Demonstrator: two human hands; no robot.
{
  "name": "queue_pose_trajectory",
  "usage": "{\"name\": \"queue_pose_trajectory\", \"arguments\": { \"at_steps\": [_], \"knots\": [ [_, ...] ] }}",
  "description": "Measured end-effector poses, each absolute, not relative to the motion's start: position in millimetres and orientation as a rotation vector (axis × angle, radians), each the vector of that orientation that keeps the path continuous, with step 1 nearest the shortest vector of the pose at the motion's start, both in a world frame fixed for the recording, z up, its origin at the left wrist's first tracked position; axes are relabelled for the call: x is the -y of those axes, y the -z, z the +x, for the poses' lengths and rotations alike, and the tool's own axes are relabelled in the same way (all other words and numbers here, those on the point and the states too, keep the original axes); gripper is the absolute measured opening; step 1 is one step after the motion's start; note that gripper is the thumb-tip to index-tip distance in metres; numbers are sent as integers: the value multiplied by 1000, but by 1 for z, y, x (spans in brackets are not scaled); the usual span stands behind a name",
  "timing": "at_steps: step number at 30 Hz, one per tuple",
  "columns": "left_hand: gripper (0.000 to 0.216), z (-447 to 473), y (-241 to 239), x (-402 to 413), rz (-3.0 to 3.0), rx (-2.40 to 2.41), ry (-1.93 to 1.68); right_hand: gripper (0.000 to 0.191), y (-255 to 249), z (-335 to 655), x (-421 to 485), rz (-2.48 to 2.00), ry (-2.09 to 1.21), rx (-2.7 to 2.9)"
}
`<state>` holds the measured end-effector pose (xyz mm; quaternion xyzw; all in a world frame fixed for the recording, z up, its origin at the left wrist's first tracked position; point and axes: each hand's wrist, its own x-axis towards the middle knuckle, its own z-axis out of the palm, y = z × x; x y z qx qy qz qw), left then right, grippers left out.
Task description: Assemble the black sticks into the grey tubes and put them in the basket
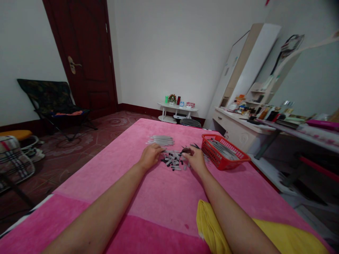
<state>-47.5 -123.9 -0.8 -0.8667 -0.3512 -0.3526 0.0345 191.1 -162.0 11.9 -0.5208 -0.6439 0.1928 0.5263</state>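
Note:
My left hand (151, 156) rests on the pink cover with its fingers pinched at the end of a thin grey pen-like stick. Opposite it, my right hand (196, 158) has its fingers closed around a small dark piece whose kind is unclear. Between and below both hands lies a loose pile of small black and whitish caps (172, 162). Just beyond my left hand, several slim grey pens (160, 140) lie side by side in a row. Dark pointed tips show behind my right hand, partly hidden by it.
A red plastic basket (238, 163) holding more grey pens stands right of my right hand. A yellow cloth (212, 225) lies under my right forearm on the pink cover (111, 169). Beyond are a low white shelf (178, 106), a dresser (235, 123) and a folding chair (50, 97).

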Motion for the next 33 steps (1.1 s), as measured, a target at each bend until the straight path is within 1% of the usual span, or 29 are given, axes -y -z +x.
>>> {"name": "queue_pose_trajectory", "arguments": {
  "at_steps": [7,10,16,22,28,33],
  "knots": [
    [26,-46,0,125,-2685,1047,1044,28,-20,181,170,-1185,-519,1556],
    [25,-46,-1,126,-2685,1052,1041,24,-21,179,171,-1160,-549,1553],
    [26,-46,0,126,-2686,1034,1079,16,-17,177,172,-1226,-755,1370],
    [25,-46,0,126,-2697,1023,1061,13,-22,177,173,-1242,-509,1477],
    [23,-45,-1,128,-2695,1021,1039,15,-21,168,174,-1204,-663,1454],
    [24,-45,-1,127,-2698,1010,1016,15,-14,166,172,-1201,-632,1486]
  ]
}}
